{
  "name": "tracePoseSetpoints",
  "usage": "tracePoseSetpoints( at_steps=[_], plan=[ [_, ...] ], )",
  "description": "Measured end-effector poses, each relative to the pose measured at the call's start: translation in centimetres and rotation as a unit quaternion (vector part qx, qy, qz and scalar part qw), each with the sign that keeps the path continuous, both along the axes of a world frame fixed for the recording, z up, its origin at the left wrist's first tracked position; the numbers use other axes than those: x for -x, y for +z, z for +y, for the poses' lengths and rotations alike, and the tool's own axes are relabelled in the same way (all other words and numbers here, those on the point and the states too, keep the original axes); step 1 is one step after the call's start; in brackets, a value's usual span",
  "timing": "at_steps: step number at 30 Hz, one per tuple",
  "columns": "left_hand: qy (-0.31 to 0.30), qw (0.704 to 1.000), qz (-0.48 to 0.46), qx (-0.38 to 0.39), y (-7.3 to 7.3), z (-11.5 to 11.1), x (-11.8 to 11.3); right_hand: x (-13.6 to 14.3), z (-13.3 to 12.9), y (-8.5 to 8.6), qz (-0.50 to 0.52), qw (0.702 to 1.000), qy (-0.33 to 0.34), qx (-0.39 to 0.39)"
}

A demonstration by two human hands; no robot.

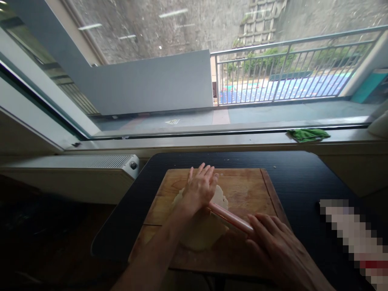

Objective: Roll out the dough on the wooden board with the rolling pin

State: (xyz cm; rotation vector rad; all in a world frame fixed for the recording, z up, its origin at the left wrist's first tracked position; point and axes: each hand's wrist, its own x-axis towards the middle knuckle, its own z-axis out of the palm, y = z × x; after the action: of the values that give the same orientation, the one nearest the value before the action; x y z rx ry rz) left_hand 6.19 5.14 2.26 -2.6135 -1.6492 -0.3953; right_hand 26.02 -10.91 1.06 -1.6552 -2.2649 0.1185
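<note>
A flattened sheet of pale dough with an uneven edge lies on a wooden board. My right hand is closed around the near right end of a pinkish rolling pin, which slants across the dough. Fingers stretched forward, my left hand is over the far part of the dough, palm down. The pin's far end stops by my left wrist, which partly hides it. Whether my left palm presses on the dough or on the pin, I cannot tell.
The board rests on a dark table below a large window. A radiator stands left of the table. On the windowsill lies a green cloth. A blurred-out item is at the table's right side.
</note>
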Motion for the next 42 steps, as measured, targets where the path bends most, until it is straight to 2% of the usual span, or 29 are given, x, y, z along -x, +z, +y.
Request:
tracePoseSetpoints(
  at_steps=[5,7,8,10,15,17,18,20,24,26,27,28,30,34,36,37,39,42],
  plan=[
    [-0.032,0.998,0.038,-0.026,-0.3,-7.2,5.1,-0.3,-1.0,-0.7,-0.020,0.996,0.056,-0.072],
    [-0.033,0.998,0.046,-0.027,-0.5,-8.6,6.2,-0.4,-1.0,-0.5,-0.015,0.997,0.060,-0.054],
    [-0.027,0.998,0.048,-0.028,-0.6,-8.7,6.2,-0.5,-0.9,-0.3,-0.013,0.997,0.056,-0.041],
    [-0.007,0.998,0.045,-0.031,-0.6,-7.2,5.1,-0.6,-0.2,0.3,-0.014,0.999,0.040,-0.013],
    [0.033,0.999,0.015,-0.011,-0.3,0.0,0.7,-0.2,4.1,1.2,-0.039,0.999,-0.021,-0.009],
    [0.038,0.999,0.009,-0.002,0.0,1.1,0.0,0.1,5.2,1.0,-0.046,0.999,-0.026,-0.015],
    [0.031,0.999,0.008,-0.006,0.1,0.8,0.1,0.3,5.3,0.8,-0.049,0.998,-0.025,-0.019],
    [0.005,1.000,0.008,-0.028,0.2,-1.6,1.1,0.4,4.4,0.2,-0.057,0.998,-0.010,-0.037],
    [-0.049,0.997,0.028,-0.055,-0.6,-9.7,4.6,-0.3,1.0,-0.8,-0.084,0.992,0.050,-0.074],
    [-0.082,0.994,0.046,-0.058,-1.2,-12.7,5.9,-0.6,0.9,-0.7,-0.087,0.992,0.072,-0.063],
    [-0.085,0.993,0.050,-0.062,-1.4,-13.3,6.1,-0.7,1.6,-0.5,-0.084,0.992,0.075,-0.050],
    [-0.080,0.993,0.049,-0.068,-1.5,-13.4,6.1,-0.6,2.7,-0.3,-0.078,0.994,0.070,-0.038],
    [-0.046,0.995,0.040,-0.079,-1.4,-11.8,5.5,0.0,6.1,0.2,-0.061,0.997,0.042,-0.018],
    [0.044,0.995,0.025,-0.084,-0.2,-5.1,3.4,1.9,13.0,1.1,-0.045,0.998,-0.018,-0.038],
    [0.073,0.995,0.020,-0.068,0.3,-2.7,2.9,2.6,14.4,1.2,-0.044,0.997,-0.047,-0.045],
    [0.077,0.995,0.018,-0.062,0.4,-2.3,2.9,2.9,14.3,1.2,-0.043,0.996,-0.057,-0.047],
    [0.060,0.996,0.019,-0.059,0.3,-3.1,3.4,3.1,12.8,1.0,-0.041,0.996,-0.057,-0.049],
    [0.009,0.998,0.023,-0.064,-0.5,-7.3,5.0,3.1,8.3,0.4,-0.045,0.997,-0.012,-0.063]
  ],
)
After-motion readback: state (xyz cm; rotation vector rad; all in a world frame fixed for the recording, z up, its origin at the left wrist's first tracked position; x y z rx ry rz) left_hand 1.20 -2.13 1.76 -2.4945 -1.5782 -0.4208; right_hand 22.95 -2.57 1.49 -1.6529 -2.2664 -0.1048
